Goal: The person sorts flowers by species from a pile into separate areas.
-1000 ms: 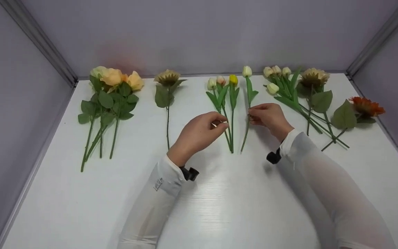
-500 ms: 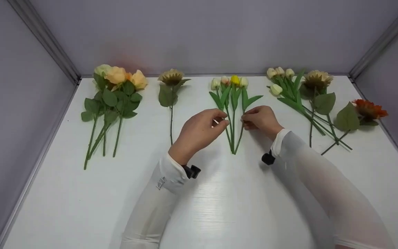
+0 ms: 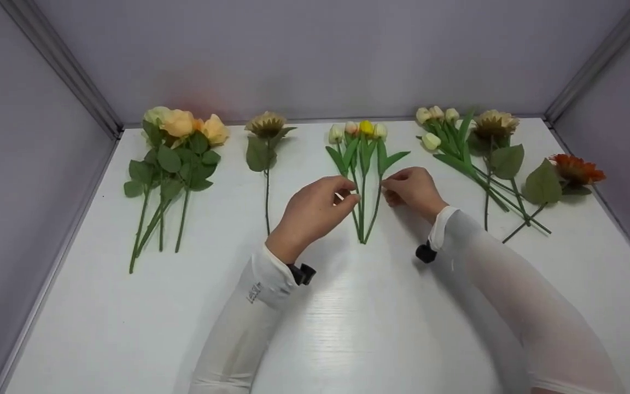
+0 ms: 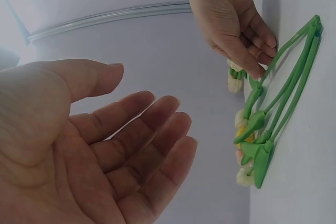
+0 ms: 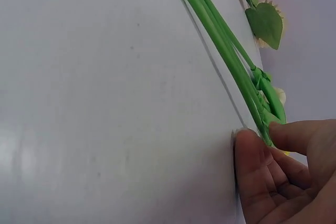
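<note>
My right hand (image 3: 414,189) holds the stem of a white tulip (image 3: 380,132) between thumb and fingers, low over the table. In the right wrist view the green stem (image 5: 226,45) runs in between the thumb and index finger. Beside it lie a yellow tulip (image 3: 366,128), a pink tulip (image 3: 351,127) and another white tulip (image 3: 336,133), their stem ends meeting at the front. My left hand (image 3: 315,210) hovers left of these stems. In the left wrist view its fingers (image 4: 157,156) are loosely bent, with nothing in them.
Peach and cream roses (image 3: 178,123) lie at the left of the white table (image 3: 145,328). Nearer stands a lone beige sunflower (image 3: 266,125). At right are more white tulips (image 3: 431,141), another beige sunflower (image 3: 495,125) and an orange flower (image 3: 577,169). Walls enclose the back and sides.
My right hand has moved left and drawn the white tulip nearer, setting it alongside the other tulips with its stem end at theirs. The left hand has barely moved.
</note>
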`<action>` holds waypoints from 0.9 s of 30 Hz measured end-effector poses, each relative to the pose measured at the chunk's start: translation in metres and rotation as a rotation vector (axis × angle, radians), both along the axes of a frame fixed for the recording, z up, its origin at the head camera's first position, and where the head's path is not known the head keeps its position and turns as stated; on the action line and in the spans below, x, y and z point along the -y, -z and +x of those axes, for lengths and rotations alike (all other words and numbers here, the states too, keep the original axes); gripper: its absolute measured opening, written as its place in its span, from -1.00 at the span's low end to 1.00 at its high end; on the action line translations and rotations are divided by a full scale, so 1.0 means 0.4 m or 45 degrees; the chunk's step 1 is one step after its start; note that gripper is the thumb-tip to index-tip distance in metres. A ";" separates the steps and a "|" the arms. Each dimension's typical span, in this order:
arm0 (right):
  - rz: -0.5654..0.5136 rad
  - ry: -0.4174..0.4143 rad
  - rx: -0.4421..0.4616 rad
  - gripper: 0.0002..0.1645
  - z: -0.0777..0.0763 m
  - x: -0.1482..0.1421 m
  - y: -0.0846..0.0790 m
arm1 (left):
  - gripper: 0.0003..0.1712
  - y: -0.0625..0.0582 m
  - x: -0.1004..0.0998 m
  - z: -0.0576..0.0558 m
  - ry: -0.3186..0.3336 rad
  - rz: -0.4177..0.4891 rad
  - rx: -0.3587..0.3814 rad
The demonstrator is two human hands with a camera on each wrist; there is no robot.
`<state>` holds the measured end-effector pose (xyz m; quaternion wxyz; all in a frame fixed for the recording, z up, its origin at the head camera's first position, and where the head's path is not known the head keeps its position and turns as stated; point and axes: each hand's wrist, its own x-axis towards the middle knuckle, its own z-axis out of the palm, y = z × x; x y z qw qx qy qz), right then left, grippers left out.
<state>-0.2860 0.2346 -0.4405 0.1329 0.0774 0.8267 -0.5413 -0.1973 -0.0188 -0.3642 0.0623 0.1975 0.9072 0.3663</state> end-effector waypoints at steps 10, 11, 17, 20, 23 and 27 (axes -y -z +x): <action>0.107 0.093 -0.109 -0.50 0.018 -0.195 -0.054 | -0.56 0.026 -0.054 0.020 0.116 -0.109 -0.069; 0.147 0.099 -0.130 -0.49 0.022 -0.223 -0.059 | -0.55 0.031 -0.064 0.025 0.152 -0.140 -0.093; 0.575 0.055 -0.272 -0.51 0.048 -0.383 -0.074 | -0.38 0.080 -0.149 0.062 0.449 -0.367 -0.275; 0.745 -0.017 -0.308 -0.52 0.063 -0.444 -0.075 | -0.27 0.109 -0.212 0.075 0.580 -0.496 -0.393; 0.860 -0.086 -0.309 -0.54 0.077 -0.486 -0.074 | -0.20 0.136 -0.279 0.084 0.638 -0.603 -0.479; 0.952 -0.179 -0.277 -0.64 0.088 -0.509 -0.069 | -0.14 0.164 -0.347 0.099 0.658 -0.710 -0.504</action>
